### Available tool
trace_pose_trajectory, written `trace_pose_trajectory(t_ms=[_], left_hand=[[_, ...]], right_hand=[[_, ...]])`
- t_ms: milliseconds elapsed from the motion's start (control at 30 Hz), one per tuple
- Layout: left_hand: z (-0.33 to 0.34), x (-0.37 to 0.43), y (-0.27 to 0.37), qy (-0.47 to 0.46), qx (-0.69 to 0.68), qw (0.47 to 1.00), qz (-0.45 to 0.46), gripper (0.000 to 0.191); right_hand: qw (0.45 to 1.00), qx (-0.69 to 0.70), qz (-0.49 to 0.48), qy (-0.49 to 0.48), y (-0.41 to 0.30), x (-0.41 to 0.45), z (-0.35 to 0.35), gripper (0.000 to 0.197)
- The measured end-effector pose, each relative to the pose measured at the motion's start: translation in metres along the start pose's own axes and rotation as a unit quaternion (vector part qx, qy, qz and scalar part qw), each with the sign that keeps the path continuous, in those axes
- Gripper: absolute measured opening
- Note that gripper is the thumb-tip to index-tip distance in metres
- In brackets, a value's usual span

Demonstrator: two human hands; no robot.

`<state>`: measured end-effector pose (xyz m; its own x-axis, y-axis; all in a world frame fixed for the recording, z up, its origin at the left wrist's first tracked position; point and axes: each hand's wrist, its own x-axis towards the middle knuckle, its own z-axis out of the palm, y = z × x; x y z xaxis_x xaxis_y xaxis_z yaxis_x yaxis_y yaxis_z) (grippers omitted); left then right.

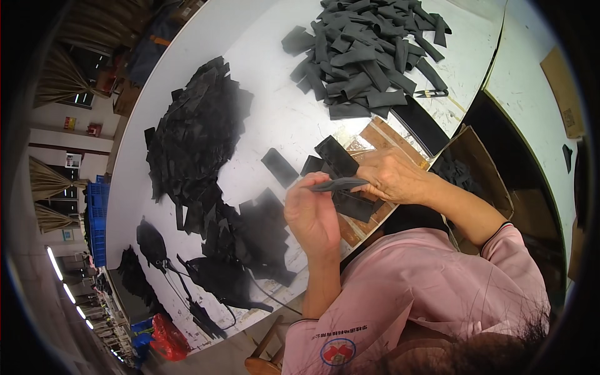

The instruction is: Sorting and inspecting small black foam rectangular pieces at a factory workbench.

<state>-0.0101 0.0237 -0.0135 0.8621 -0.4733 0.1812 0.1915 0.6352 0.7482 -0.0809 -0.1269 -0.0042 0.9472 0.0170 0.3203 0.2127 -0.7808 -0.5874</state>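
A small dark grey fabric piece (336,184) is stretched between my two hands, seen nearly edge-on. My left hand (311,218) pinches its left end between thumb and fingers. Its right end is in my right hand (393,176), whose fingertips are partly hidden. Below and around them lie several flat black fabric pieces, one black piece (335,155) beside my right fingers and another black piece (354,205) under the held one. A single grey fabric strip (280,168) rests farther left. Under these is a brown, taped board (396,140) at the table's edge.
A large heap of grey fabric tubes (361,61) lies at the back, near thread snips (431,93) and a black phone-like slab (419,123). A black fabric pile (197,136) spreads across the white table (267,103). An open cardboard box (487,173) with dark scraps stands at my right.
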Motion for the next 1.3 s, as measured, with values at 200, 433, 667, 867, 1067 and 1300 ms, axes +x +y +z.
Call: trace_pose_trajectory(t_ms=[200,433,667,867,1067,1300], left_hand=[[0.001,-0.009,-0.005,0.036,0.049,0.998,0.009,0.01],[-0.004,-0.004,-0.005,-0.002,0.153,0.987,0.049,0.012],[-0.119,0.059,-0.038,0.242,0.449,0.857,0.073,0.028],[-0.173,0.093,-0.056,0.19,0.79,0.58,-0.06,0.031],[-0.129,0.067,-0.019,0.3,-0.013,0.932,-0.204,0.023],[-0.06,-0.049,-0.011,0.233,-0.269,0.876,-0.325,0.006]], right_hand=[[0.999,0.028,0.038,-0.015,0.011,-0.007,0.023,0.034],[0.994,0.101,0.029,0.016,0.014,-0.005,0.028,0.034],[0.898,0.394,0.186,0.058,0.029,0.062,-0.054,0.051],[0.862,0.395,0.285,0.142,0.033,-0.012,0.0,0.031],[0.924,0.263,0.254,-0.11,-0.018,-0.048,0.04,0.026],[0.911,0.318,0.255,0.065,-0.044,-0.026,0.068,0.023]])
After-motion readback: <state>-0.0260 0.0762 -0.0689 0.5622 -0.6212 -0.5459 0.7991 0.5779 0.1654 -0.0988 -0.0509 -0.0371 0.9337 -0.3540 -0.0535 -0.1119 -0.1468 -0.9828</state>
